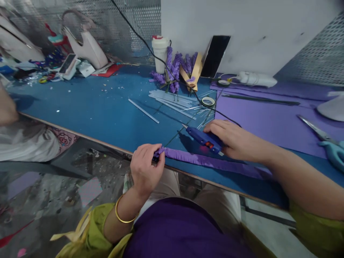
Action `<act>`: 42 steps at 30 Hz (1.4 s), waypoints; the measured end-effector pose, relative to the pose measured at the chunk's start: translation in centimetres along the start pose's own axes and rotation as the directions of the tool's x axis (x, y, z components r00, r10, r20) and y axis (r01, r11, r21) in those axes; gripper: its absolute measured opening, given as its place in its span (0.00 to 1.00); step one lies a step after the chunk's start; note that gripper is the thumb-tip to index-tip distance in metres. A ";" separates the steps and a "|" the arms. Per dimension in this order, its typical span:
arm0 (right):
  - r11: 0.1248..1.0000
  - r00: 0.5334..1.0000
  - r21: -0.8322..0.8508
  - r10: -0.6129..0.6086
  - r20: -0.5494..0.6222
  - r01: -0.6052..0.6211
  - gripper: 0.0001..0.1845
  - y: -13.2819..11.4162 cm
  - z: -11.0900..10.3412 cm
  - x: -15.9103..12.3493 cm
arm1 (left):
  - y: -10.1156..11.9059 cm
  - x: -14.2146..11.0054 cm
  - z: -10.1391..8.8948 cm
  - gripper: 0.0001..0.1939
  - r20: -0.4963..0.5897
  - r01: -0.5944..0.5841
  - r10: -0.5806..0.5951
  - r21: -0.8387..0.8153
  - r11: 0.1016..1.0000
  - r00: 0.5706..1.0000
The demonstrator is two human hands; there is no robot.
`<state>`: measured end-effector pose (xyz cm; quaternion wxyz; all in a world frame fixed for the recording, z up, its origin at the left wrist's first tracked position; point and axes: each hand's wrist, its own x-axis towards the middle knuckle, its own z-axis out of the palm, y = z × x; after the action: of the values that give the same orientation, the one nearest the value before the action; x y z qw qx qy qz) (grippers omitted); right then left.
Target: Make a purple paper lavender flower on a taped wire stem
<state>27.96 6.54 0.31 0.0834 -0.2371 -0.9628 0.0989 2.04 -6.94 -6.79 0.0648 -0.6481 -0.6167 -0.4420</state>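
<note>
My left hand (147, 165) is closed at the table's front edge, pinching the end of a fringed purple crepe paper strip (193, 157). A thin dark green stem (173, 138) runs out from those fingers across the table. The strip stretches to the right along the edge and passes under my right forearm. Above it, my right hand (231, 139) grips a blue hot glue gun (202, 138), its nozzle pointing left and away from me. Beyond the nozzle lie several clear glue sticks (174, 102) and a roll of tape (208, 101).
Purple lavender-like flowers (174, 66) stand by a white cup (160, 53) and a leaning phone (215, 55). Purple paper sheets (249, 114) and scissors (319, 132) lie at right. A black cable (150, 50) hangs across the table. Another person's arm (6, 105) is at left.
</note>
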 end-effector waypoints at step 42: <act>0.954 0.969 -0.215 0.170 -0.180 -0.208 0.29 -1.9 1.7 1.4 | 1.9 6.2 -17.2 0.06 0.303 0.508 -0.417 -0.630 0.587 0.857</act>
<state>25.52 5.33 -0.76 0.1220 -0.3436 -0.9308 -0.0261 -5.75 -13.59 8.41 -0.3366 -0.4665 -0.5561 -0.5998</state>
